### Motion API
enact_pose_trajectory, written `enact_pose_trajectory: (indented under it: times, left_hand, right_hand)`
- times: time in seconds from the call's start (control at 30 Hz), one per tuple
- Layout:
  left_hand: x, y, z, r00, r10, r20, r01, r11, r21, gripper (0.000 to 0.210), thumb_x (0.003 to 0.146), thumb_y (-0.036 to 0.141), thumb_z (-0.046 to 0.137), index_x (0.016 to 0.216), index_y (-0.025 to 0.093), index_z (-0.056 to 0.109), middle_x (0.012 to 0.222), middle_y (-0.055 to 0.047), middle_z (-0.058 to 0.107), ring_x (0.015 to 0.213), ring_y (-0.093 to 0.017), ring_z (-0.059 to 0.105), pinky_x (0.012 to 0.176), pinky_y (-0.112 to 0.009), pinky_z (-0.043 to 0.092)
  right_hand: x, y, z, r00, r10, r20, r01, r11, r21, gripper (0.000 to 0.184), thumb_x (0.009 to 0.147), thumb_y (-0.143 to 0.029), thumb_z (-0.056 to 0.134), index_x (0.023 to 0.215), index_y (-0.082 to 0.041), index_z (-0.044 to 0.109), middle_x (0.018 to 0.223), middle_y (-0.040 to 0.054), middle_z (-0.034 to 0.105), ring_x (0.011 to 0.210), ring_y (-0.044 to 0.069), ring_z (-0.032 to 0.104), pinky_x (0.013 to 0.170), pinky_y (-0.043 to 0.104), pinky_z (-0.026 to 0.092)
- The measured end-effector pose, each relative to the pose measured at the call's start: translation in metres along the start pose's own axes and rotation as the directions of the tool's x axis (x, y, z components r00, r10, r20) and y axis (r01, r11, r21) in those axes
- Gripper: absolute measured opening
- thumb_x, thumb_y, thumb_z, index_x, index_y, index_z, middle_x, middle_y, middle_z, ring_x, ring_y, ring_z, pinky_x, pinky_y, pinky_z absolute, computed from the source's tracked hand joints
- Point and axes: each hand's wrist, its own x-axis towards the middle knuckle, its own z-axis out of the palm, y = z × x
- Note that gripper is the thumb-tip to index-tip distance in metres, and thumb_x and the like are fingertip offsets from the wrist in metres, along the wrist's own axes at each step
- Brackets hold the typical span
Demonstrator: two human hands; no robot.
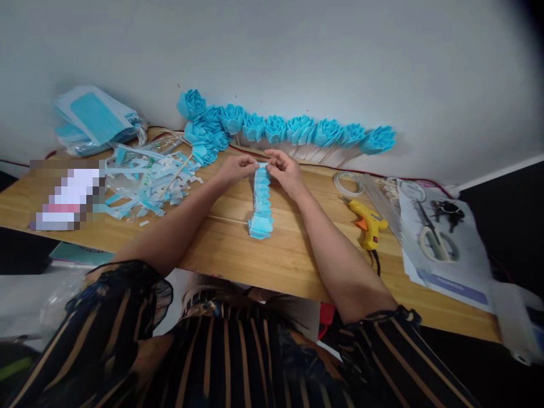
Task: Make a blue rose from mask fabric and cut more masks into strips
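Note:
A long strip of overlapping light-blue petals (pixel 262 195) runs down the middle of the wooden table. Its near end is bunched thicker, and a thin stick (pixel 227 219) extends left from there. At the strip's far end, my left hand (pixel 236 169) pinches the left corner between thumb and fingers. Opposite it, my right hand (pixel 287 171) pinches the right corner, its index finger raised. Behind both hands, several finished blue flowers (pixel 275 129) on thin sticks lean against the wall in a row.
Blue and white scraps (pixel 170 178) lie heaped on the left, near a phone (pixel 70 198) and a bag of face masks (pixel 96 119). On the right are a yellow glue gun (pixel 369 224), a tape roll (pixel 348 183), scissors (pixel 434 241) and keys (pixel 448 212) on paper.

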Motion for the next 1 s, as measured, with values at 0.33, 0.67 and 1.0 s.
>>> enact_pose_trajectory:
  times: [0.33, 0.67, 1.0]
  left_hand:
    - [0.004, -0.006, 0.002, 0.999, -0.035, -0.042, 0.033, 0.998, -0.049, 0.013, 0.076, 0.027, 0.067, 0.071, 0.017, 0.061, 0.06, 0.002, 0.058, 0.059, -0.01, 0.052, 0.062, -0.023, 0.044]
    - [-0.003, 0.006, 0.002, 0.958, 0.128, -0.258, -0.083, 0.981, 0.178, 0.017, 0.083, 0.032, 0.058, 0.073, 0.019, 0.062, 0.066, 0.001, 0.061, 0.064, -0.012, 0.051, 0.062, -0.025, 0.04]
    - [-0.012, 0.014, 0.01, 0.961, 0.242, -0.134, -0.16, 0.881, 0.446, 0.017, 0.08, 0.03, 0.062, 0.081, 0.018, 0.075, 0.074, -0.004, 0.065, 0.071, -0.016, 0.054, 0.067, -0.028, 0.039]
  right_hand:
    - [-0.004, -0.006, -0.004, 0.997, 0.082, -0.005, -0.082, 0.996, 0.041, 0.032, 0.079, -0.048, 0.067, 0.096, -0.021, 0.071, 0.077, -0.0006, 0.067, 0.071, 0.015, 0.058, 0.068, 0.029, 0.049]
    - [-0.002, -0.002, 0.0, 0.994, 0.082, -0.076, -0.08, 0.996, 0.024, 0.026, 0.073, -0.046, 0.069, 0.077, -0.021, 0.066, 0.067, -0.0024, 0.063, 0.062, 0.013, 0.053, 0.061, 0.028, 0.044]
    - [-0.004, -0.007, 0.001, 0.998, 0.057, -0.026, -0.057, 0.998, 0.016, 0.03, 0.074, -0.05, 0.07, 0.075, -0.021, 0.062, 0.065, -0.0031, 0.059, 0.062, 0.012, 0.05, 0.06, 0.027, 0.041]
